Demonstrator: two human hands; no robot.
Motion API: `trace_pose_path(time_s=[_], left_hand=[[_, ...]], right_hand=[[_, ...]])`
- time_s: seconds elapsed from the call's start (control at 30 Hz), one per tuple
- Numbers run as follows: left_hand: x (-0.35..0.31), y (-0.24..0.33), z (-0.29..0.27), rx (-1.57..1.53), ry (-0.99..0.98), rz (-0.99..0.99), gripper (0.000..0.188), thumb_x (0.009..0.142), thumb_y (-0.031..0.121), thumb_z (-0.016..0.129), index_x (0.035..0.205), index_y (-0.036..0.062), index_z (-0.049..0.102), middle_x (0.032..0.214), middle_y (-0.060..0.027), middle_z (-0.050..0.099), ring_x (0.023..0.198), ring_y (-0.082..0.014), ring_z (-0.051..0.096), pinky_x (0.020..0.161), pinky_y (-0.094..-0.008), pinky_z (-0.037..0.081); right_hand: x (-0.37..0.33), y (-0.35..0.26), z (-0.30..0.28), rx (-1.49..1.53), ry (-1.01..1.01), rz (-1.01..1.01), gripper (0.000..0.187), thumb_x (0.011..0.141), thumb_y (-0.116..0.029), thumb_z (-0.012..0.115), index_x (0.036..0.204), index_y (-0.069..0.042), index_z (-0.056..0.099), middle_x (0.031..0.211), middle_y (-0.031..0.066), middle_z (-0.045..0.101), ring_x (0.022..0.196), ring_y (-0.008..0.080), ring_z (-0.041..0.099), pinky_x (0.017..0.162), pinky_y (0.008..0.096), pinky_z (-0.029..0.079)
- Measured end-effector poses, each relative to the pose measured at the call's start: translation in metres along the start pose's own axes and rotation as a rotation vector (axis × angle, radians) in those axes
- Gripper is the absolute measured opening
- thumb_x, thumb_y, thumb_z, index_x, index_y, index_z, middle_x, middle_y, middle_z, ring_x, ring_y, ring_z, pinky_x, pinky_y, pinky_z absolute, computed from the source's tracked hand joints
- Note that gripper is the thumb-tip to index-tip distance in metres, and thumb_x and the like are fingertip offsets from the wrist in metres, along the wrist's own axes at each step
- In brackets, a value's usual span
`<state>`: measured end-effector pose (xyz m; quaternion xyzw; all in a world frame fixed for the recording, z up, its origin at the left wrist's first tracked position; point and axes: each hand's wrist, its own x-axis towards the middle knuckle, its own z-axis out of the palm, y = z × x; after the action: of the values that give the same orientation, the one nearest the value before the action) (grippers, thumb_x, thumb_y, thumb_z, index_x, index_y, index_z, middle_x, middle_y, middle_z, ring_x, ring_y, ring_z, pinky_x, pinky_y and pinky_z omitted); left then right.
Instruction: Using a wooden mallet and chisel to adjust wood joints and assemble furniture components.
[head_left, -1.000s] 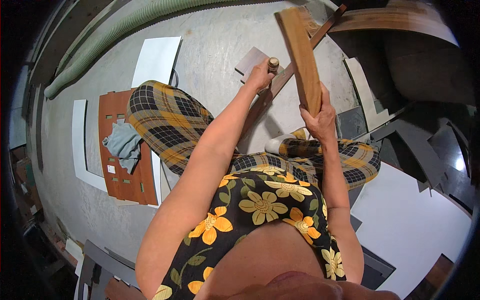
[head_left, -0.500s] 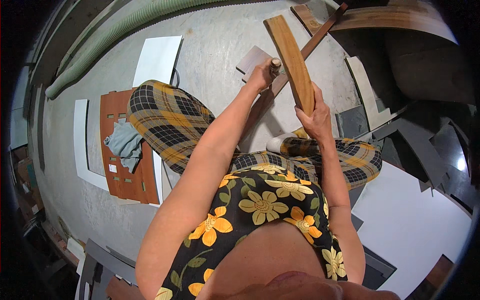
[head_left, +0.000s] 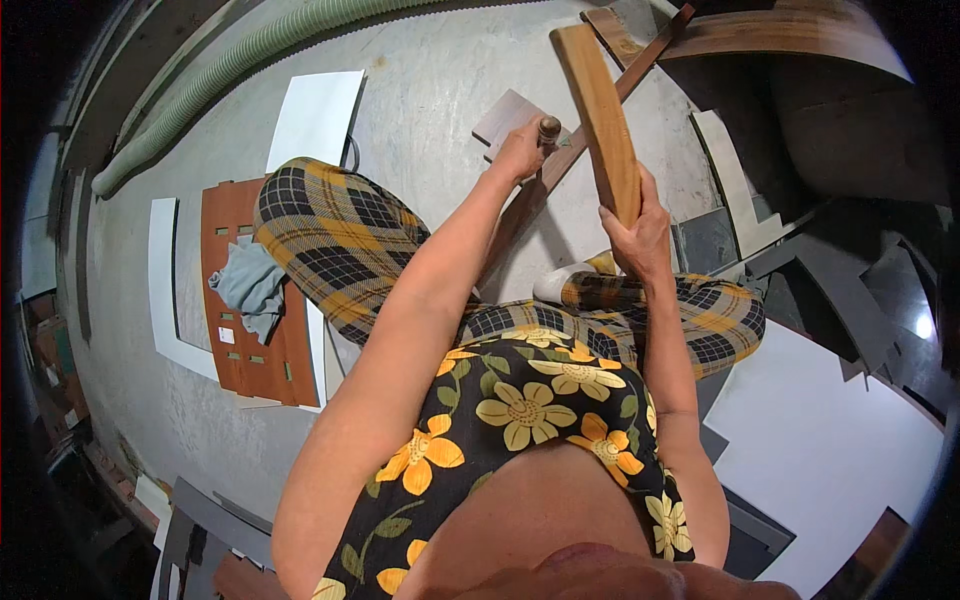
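Observation:
My left hand [head_left: 522, 152] is closed around the handle of a chisel [head_left: 549, 128], held upright; its round butt faces up and its lower end is hidden. Under it a long reddish-brown wooden strip [head_left: 525, 205] runs slantwise across the floor. A thick yellowish-brown wooden bar [head_left: 598, 110] is gripped at its near end by my right hand [head_left: 640, 235]. The bar points away from me, to the right of the chisel and apart from it, above the strip. A small pale wooden board [head_left: 505, 112] lies beyond my left hand, partly under the strip.
A brown slotted panel [head_left: 225, 370] with a grey cloth [head_left: 248, 290] on it lies at left, beside white boards [head_left: 160, 270]. A ribbed green hose [head_left: 215, 85] curves along the back left. Dark offcuts [head_left: 820, 275] and a large white sheet [head_left: 830, 440] lie at right.
My right hand has shifted the wooden bar a little to the right, widening the gap from the chisel. The left hand and the chisel have hardly moved.

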<state>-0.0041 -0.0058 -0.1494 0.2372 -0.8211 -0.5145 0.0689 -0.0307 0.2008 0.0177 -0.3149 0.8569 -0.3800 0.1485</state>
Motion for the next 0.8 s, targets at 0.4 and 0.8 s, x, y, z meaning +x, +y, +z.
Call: trace_pose_path(time_s=[0.4, 0.8], left_hand=[[-0.001, 0.005, -0.002, -0.004, 0.019, -0.046, 0.039, 0.083, 0.008, 0.064, 0.12, 0.003, 0.054, 0.106, -0.0227, 0.065, 0.103, -0.0365, 0.062, 0.084, -0.0395, 0.05], [0.006, -0.013, 0.008, 0.047, -0.048, -0.053, 0.042, 0.077, 0.007, 0.063, 0.117, 0.0003, 0.055, 0.106, -0.0238, 0.065, 0.103, -0.0365, 0.062, 0.085, -0.0414, 0.05]], right_hand=[[0.0, 0.018, 0.011, -0.197, -0.241, 0.156, 0.066, 0.074, -0.026, 0.067, 0.134, -0.018, 0.041, 0.098, 0.0254, 0.065, 0.092, 0.0447, 0.062, 0.08, 0.0484, 0.049], [-0.002, 0.024, 0.012, -0.149, -0.204, 0.158, 0.066, 0.073, -0.027, 0.068, 0.132, -0.013, 0.043, 0.1, 0.0252, 0.065, 0.094, 0.0441, 0.062, 0.081, 0.0469, 0.049]])
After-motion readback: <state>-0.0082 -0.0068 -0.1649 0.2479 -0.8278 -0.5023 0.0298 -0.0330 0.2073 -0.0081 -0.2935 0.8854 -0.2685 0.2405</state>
